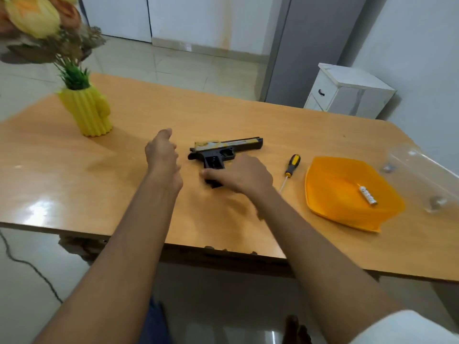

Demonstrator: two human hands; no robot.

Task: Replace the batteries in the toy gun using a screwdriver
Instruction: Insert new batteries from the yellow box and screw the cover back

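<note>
A black toy gun (224,150) with a yellow-patterned slide lies on its side in the middle of the wooden table (124,184), barrel pointing right. My right hand (242,173) covers the lower part of the gun's handle, fingers reaching left across it. My left hand (162,157) hovers just left of the gun with loosely curled fingers, holding nothing. A screwdriver (291,167) with a yellow and black handle lies to the right of my right hand. One battery (368,195) lies in an orange bowl (323,194) further right.
A yellow ribbed vase (88,112) with artificial flowers stands at the back left of the table. A clear plastic container (427,180) lies at the right edge. A white cabinet (347,91) stands beyond the table. The table's near edge is chipped.
</note>
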